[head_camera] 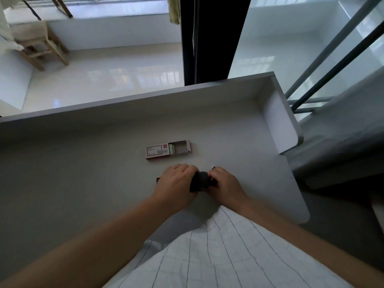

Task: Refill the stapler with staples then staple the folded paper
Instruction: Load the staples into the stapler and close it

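Both my hands meet at the frame's center on the black stapler [200, 181]: my left hand [176, 185] curls over its left part, my right hand [223, 183] pinches its right end. Its exact position looks hidden beneath my fingers. Just above, the staple box [164, 151] lies slid open on the white desk [83, 163].

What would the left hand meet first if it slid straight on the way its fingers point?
Probably the black stapler it already grips, then the right hand just beyond; depth is unclear.
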